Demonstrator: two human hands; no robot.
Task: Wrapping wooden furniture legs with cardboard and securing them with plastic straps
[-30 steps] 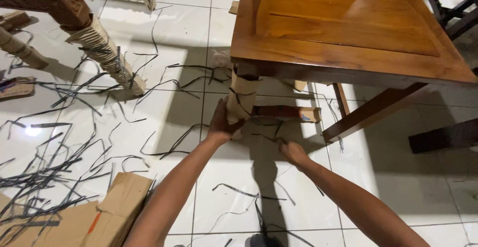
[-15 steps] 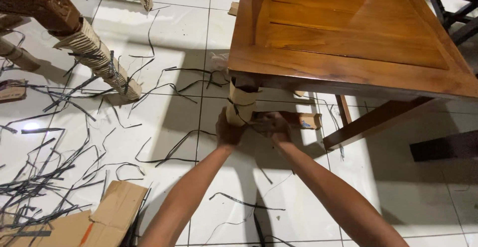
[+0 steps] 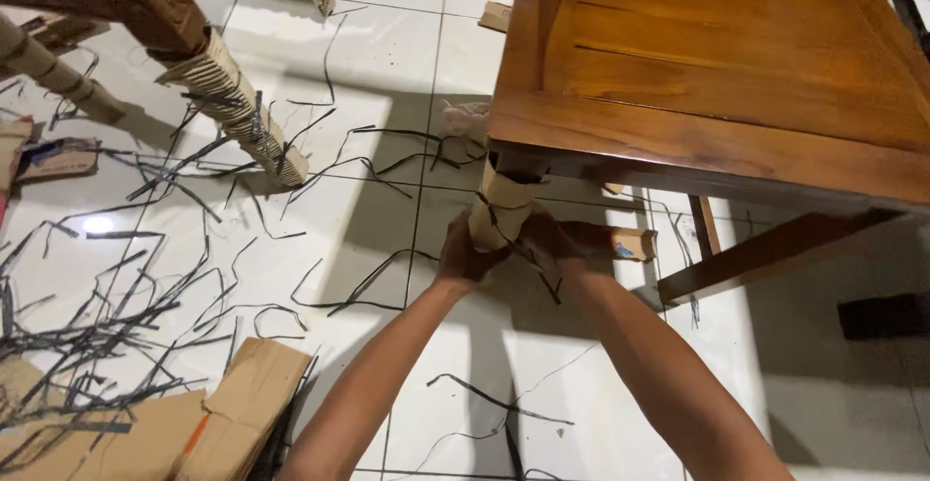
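A brown wooden table (image 3: 717, 84) stands at the upper right on a white tiled floor. Its near corner leg (image 3: 504, 205) is wrapped in tan cardboard bound with a black plastic strap. My left hand (image 3: 463, 253) grips the lower left side of that wrapped leg. My right hand (image 3: 552, 244) closes on the leg's lower right side, by the strap. Both forearms reach up from the bottom of the head view.
Another furniture piece with a cardboard-wrapped leg (image 3: 237, 108) stands at the upper left. Several cut black straps (image 3: 145, 287) litter the tiles on the left. Flattened cardboard (image 3: 184, 423) lies at the lower left. A wooden crossbar (image 3: 765, 253) runs under the table.
My right hand rose from the floor to the wrapped leg, joining my left hand there. The view shifted, so the table sits further right.
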